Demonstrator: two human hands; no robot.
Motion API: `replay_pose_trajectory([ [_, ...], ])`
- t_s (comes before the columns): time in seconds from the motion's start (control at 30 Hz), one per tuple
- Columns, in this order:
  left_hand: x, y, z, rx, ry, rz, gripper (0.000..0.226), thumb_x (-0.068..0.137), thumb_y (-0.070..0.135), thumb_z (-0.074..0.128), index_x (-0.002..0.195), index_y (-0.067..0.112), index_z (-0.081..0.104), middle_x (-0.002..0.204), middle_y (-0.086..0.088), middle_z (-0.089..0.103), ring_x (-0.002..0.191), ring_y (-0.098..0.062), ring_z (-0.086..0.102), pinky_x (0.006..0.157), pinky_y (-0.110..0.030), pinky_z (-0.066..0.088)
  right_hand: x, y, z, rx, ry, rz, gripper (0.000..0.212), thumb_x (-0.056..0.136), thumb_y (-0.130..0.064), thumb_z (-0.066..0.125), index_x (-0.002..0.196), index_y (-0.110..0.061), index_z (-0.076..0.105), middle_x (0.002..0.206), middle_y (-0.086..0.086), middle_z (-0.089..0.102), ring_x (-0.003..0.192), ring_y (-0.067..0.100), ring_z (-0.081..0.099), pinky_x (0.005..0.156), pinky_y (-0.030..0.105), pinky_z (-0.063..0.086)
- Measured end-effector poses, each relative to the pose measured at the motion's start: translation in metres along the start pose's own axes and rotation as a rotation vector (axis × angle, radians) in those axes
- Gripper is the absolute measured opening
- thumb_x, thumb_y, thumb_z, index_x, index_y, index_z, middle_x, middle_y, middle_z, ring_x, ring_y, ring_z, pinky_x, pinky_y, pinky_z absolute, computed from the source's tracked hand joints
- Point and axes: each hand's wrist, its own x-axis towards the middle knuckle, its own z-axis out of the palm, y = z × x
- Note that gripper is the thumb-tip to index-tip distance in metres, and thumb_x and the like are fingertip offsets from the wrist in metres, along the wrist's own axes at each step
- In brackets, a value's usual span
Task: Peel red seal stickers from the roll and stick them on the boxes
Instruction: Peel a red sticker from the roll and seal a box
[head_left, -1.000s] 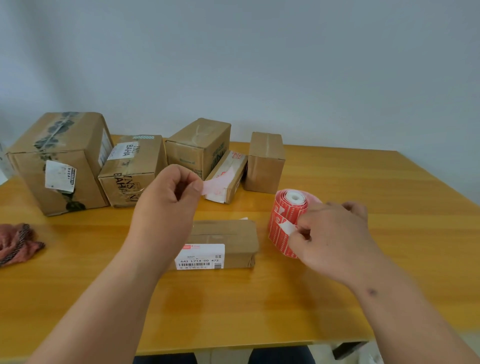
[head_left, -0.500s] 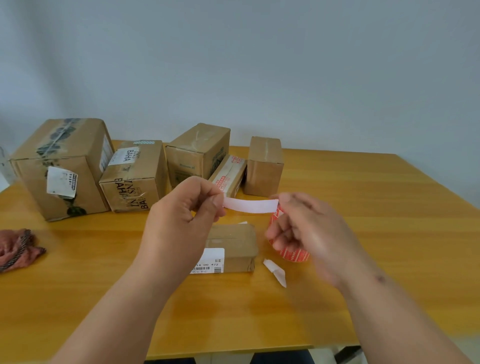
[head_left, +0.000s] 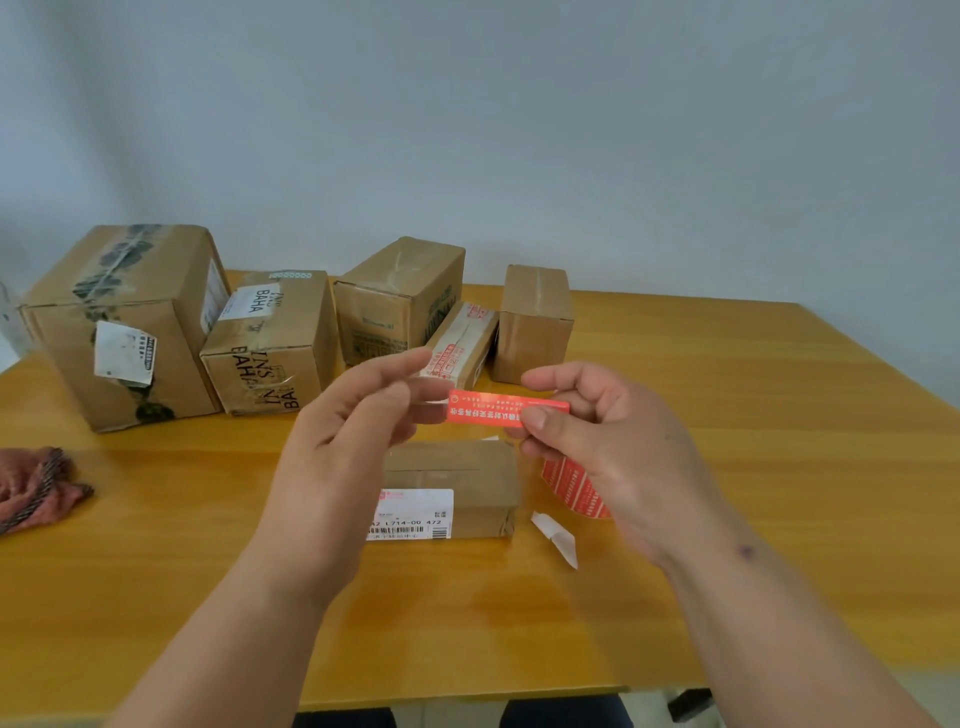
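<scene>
1. The wooden tabletop (head_left: 727, 467) carries a row of brown boxes (head_left: 124, 322) at the back.
2. A low box (head_left: 467, 467) with a barcode label lies nearest.
3. The roll (head_left: 569, 488), red with white print, sits just right of it.
4. The right hand (head_left: 613, 431) pinches the red sticker (head_left: 488, 408) above that box; its grip holds the right end.
5. The left hand (head_left: 353, 431) has relaxed fingers at the left end; contact is unclear.
</scene>
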Motion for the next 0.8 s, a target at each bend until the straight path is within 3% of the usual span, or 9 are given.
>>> replay_pose_trajectory([
  [0.07,0.001,0.002,0.002,0.049,-0.036,-0.050,0.026,0.090,0.050,0.056,0.109,0.035,0.067,0.098,0.009,0.074,0.095,-0.005,0.067,0.091,-0.036,0.052,-0.001,-0.001,0.002,-0.038,-0.032,-0.025,0.017,0.088,-0.014,0.066,0.103,-0.022,0.065,0.082,-0.006,0.076,0.076,0.008,0.071,0.077,0.020,0.053],
  [0.17,0.004,0.003,0.006,0.127,-0.077,-0.110,0.016,0.082,0.031,0.069,0.097,0.028,0.073,0.083,0.004,0.075,0.081,-0.010,0.071,0.082,-0.033,0.057,-0.002,-0.004,0.005,-0.104,-0.078,-0.056,0.011,0.089,-0.016,0.066,0.099,-0.021,0.065,0.079,-0.008,0.075,0.072,0.003,0.070,0.064,0.007,0.048],
  [0.23,0.006,0.002,0.006,0.145,-0.064,-0.110,0.007,0.084,0.018,0.071,0.087,0.023,0.076,0.075,0.001,0.075,0.072,-0.013,0.071,0.075,-0.030,0.057,-0.001,-0.005,0.008,-0.140,-0.092,-0.055,0.009,0.089,-0.018,0.066,0.097,-0.021,0.065,0.078,-0.010,0.075,0.071,0.001,0.070,0.067,0.009,0.050],
  [0.33,0.007,0.001,0.002,0.223,-0.055,-0.116,0.008,0.084,0.018,0.071,0.085,0.024,0.077,0.072,0.002,0.074,0.068,-0.009,0.070,0.069,-0.025,0.056,0.002,-0.004,0.009,-0.199,-0.088,-0.046,0.003,0.089,-0.020,0.066,0.092,-0.020,0.067,0.076,-0.013,0.074,0.071,0.000,0.070,0.077,0.022,0.054],
  [0.4,0.007,0.000,0.000,0.264,-0.050,-0.111,0.009,0.085,0.019,0.071,0.087,0.025,0.077,0.071,0.004,0.074,0.066,-0.006,0.069,0.064,-0.018,0.054,0.003,-0.002,0.011,-0.246,-0.075,-0.050,0.002,0.089,-0.021,0.066,0.089,-0.021,0.067,0.075,-0.015,0.074,0.069,-0.002,0.069,0.077,0.022,0.054],
  [0.53,0.009,0.001,-0.004,0.265,-0.016,-0.108,0.024,0.085,0.017,0.070,0.107,0.028,0.073,0.072,0.006,0.075,0.065,0.001,0.068,0.052,-0.007,0.046,0.007,-0.002,0.020,-0.339,-0.018,-0.083,0.007,0.091,-0.027,0.063,0.084,-0.029,0.064,0.078,-0.013,0.071,0.070,-0.003,0.066,0.067,0.021,0.049],
  [0.63,0.012,0.005,-0.011,0.338,-0.014,-0.085,0.035,0.086,0.022,0.069,0.117,0.038,0.063,0.071,0.013,0.075,0.068,0.006,0.067,0.057,-0.007,0.045,0.010,-0.002,0.026,-0.486,-0.008,-0.146,0.007,0.090,-0.034,0.062,0.083,-0.034,0.063,0.089,-0.015,0.058,0.073,0.000,0.056,0.061,0.017,0.036],
  [0.7,0.014,0.007,-0.017,0.402,-0.017,-0.083,0.026,0.087,0.024,0.069,0.109,0.038,0.064,0.071,0.015,0.074,0.070,0.006,0.068,0.067,-0.016,0.049,0.012,-0.002,0.029,-0.455,-0.042,-0.176,0.008,0.091,-0.032,0.061,0.083,-0.034,0.062,0.083,-0.014,0.059,0.075,0.002,0.058,0.063,0.017,0.039],
  [0.8,0.017,0.010,-0.022,0.596,-0.027,-0.087,0.008,0.089,0.026,0.066,0.084,0.031,0.069,0.070,0.013,0.074,0.070,0.002,0.067,0.060,-0.018,0.045,0.012,0.001,0.035,-0.442,-0.091,-0.188,0.010,0.091,-0.031,0.061,0.083,-0.036,0.062,0.071,-0.014,0.058,0.067,0.002,0.057,0.059,0.017,0.041],
])
